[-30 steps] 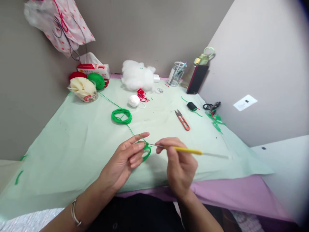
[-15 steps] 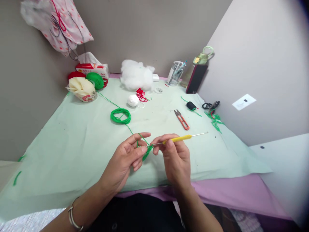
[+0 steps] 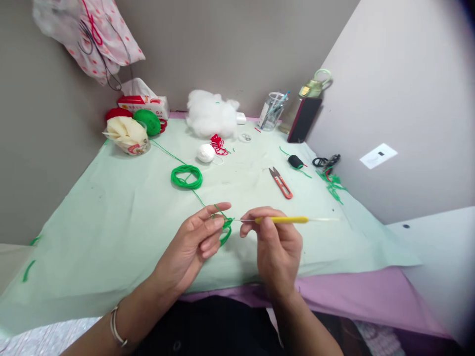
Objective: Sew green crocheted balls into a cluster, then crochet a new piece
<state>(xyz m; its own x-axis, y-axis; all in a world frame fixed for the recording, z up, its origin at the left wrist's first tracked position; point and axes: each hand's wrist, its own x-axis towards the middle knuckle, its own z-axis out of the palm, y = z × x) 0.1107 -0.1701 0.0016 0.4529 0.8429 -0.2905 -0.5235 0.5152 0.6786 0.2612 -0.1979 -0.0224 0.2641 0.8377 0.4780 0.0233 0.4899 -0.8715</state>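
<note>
Between the thumb and fingers of my left hand (image 3: 198, 235) is a small green crochet piece (image 3: 226, 235), partly hidden by the fingers. Green yarn runs over the raised index finger and back to a loose green yarn coil (image 3: 186, 177) on the cloth. My right hand (image 3: 278, 242) grips a crochet hook (image 3: 284, 219) by its yellow handle, held nearly level. The hook's thin metal tip points left and meets the green stitches; its other metal end sticks out to the right, blurred.
Beyond my hands lie orange thread snips (image 3: 281, 183), a white yarn ball (image 3: 205, 153), red yarn (image 3: 218, 145) and a black spool (image 3: 296, 161). White stuffing (image 3: 211, 113), a pen jar (image 3: 272, 112), a phone (image 3: 305, 120) and a tissue pack (image 3: 144, 105) stand along the back.
My right hand has moved a little to the right with the hook, which now lies more level. The left hand stays almost in place on the green crochet piece.
</note>
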